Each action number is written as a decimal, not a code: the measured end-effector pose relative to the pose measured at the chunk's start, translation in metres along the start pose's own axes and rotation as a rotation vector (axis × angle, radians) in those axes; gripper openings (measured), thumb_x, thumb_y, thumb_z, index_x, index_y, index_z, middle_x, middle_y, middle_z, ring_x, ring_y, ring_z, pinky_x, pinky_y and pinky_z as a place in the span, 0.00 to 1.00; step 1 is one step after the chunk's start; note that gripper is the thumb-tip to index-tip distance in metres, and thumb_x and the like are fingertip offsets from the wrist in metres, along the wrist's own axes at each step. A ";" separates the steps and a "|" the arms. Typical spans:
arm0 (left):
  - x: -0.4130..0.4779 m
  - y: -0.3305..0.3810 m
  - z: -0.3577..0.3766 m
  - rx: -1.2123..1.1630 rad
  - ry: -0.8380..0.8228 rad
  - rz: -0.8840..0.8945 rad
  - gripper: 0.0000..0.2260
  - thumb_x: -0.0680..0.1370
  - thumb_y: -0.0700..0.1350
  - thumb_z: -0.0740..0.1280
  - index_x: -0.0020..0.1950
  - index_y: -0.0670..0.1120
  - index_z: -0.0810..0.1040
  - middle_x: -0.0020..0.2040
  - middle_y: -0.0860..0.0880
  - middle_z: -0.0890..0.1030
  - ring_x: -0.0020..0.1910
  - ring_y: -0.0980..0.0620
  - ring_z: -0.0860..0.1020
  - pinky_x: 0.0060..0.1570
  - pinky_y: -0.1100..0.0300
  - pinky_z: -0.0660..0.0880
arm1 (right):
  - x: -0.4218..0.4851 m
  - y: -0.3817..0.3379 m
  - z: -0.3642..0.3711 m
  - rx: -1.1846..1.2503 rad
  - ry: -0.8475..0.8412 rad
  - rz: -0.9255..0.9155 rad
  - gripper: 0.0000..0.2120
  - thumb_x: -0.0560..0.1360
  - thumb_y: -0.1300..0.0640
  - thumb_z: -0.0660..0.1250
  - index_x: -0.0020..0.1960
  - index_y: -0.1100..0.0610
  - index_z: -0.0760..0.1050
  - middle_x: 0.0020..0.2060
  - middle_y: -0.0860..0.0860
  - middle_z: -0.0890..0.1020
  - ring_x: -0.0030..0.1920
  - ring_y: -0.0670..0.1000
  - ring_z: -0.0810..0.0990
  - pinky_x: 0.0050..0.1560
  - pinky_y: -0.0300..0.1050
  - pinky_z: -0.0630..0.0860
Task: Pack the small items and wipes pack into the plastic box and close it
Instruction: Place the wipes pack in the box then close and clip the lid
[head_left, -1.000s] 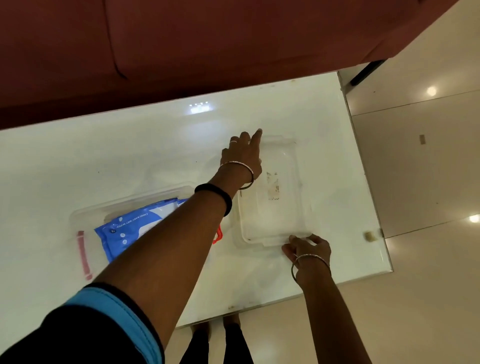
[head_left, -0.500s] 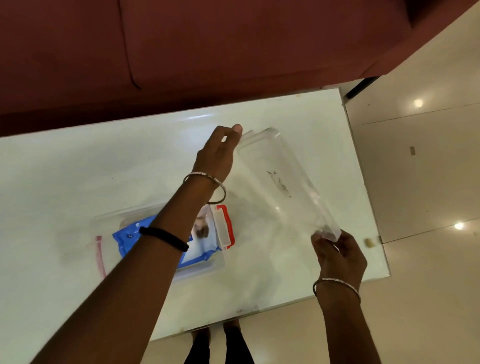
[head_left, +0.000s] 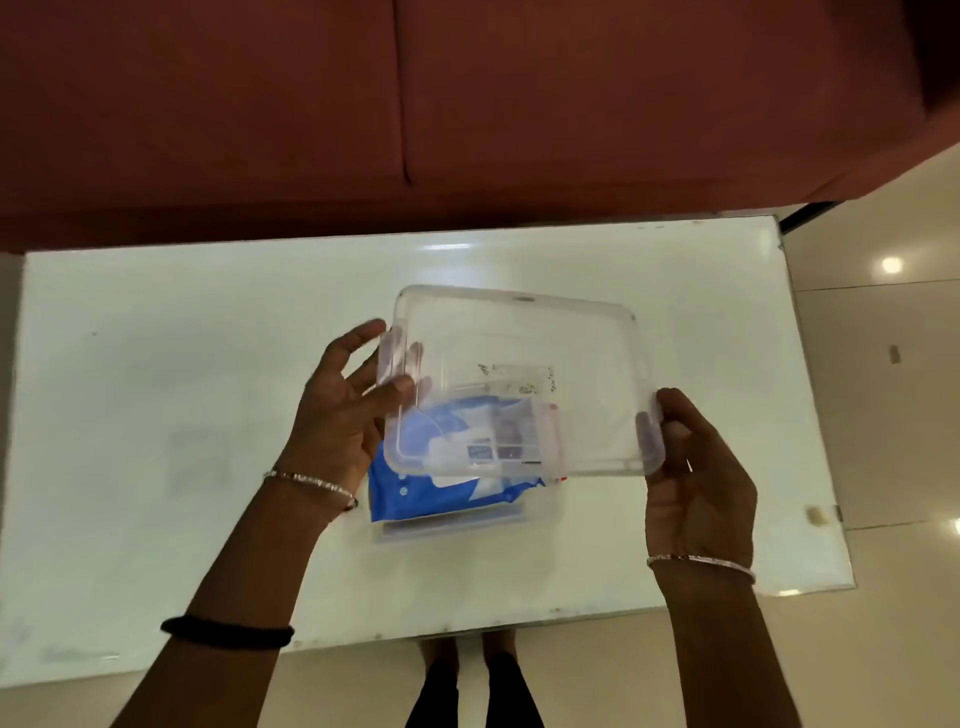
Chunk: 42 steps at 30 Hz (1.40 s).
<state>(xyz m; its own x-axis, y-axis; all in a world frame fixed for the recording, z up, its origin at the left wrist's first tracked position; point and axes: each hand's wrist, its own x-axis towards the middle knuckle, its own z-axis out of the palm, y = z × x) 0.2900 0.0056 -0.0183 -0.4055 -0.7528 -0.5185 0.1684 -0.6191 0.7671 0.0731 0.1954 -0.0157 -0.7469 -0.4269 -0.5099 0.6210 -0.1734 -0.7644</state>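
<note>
I hold the clear plastic lid (head_left: 582, 353) in the air above the table, tilted toward me. My left hand (head_left: 343, 410) grips its left edge and my right hand (head_left: 696, 478) grips its right lower corner. Below and partly behind the lid sits the clear plastic box (head_left: 467, 525) with the blue wipes pack (head_left: 415, 488) inside it. Small items in the box show blurred through the lid. A red latch (head_left: 557, 447) of the box is faintly visible through the plastic.
The white glossy table (head_left: 156, 415) ends close to my body, with my feet below its near edge. A dark red sofa (head_left: 467, 104) runs along the far side. A small beige piece (head_left: 815, 515) sits at the table's right edge. Tiled floor lies to the right.
The lid has been lifted off the table's right side and carried left, over the box. Both hands now grip its ends. My view has shifted so the box is centred.
</note>
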 end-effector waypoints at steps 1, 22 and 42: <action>-0.008 -0.002 -0.009 0.063 0.004 -0.008 0.27 0.68 0.35 0.70 0.65 0.49 0.72 0.55 0.49 0.84 0.56 0.49 0.82 0.50 0.58 0.80 | -0.003 0.008 0.001 -0.100 0.014 -0.006 0.15 0.73 0.66 0.69 0.59 0.64 0.79 0.56 0.57 0.84 0.58 0.53 0.83 0.55 0.40 0.80; -0.053 -0.052 -0.073 1.072 0.497 0.125 0.21 0.71 0.54 0.71 0.62 0.47 0.78 0.53 0.45 0.78 0.40 0.53 0.78 0.40 0.67 0.67 | -0.029 0.075 0.019 -1.224 0.131 -0.138 0.17 0.73 0.51 0.71 0.61 0.55 0.80 0.52 0.55 0.84 0.43 0.48 0.79 0.39 0.22 0.67; -0.046 -0.059 -0.085 0.545 0.503 -0.200 0.20 0.66 0.48 0.77 0.55 0.45 0.80 0.47 0.42 0.84 0.44 0.44 0.83 0.48 0.47 0.81 | 0.006 0.061 0.003 -0.902 -0.009 0.264 0.17 0.66 0.64 0.77 0.54 0.62 0.82 0.45 0.58 0.86 0.47 0.58 0.84 0.58 0.54 0.79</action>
<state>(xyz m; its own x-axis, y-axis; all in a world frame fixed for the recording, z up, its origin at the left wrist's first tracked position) 0.3751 0.0577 -0.0713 0.0983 -0.7298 -0.6765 -0.3850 -0.6548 0.6504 0.1070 0.1796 -0.0640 -0.6039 -0.3621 -0.7101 0.3483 0.6814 -0.6437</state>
